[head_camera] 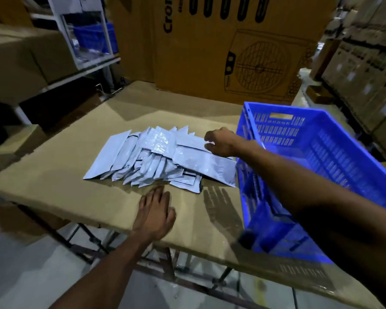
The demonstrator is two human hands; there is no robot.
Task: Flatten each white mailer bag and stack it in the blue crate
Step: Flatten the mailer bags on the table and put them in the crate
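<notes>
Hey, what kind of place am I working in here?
Likely a warehouse or packing area: large printed cardboard cartons behind the table, stacked boxes on shelving at right, and a pile of white mailer bags beside a blue crate.

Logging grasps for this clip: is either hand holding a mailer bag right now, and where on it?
Left hand lies flat on the table, holding nothing. Right hand curls over the pile's top mailer bag at its far edge; a closed grip cannot be told.

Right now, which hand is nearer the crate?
Right. The right hand hovers over the mailers just beside the crate; the left hand rests on the table, farther off.
</notes>
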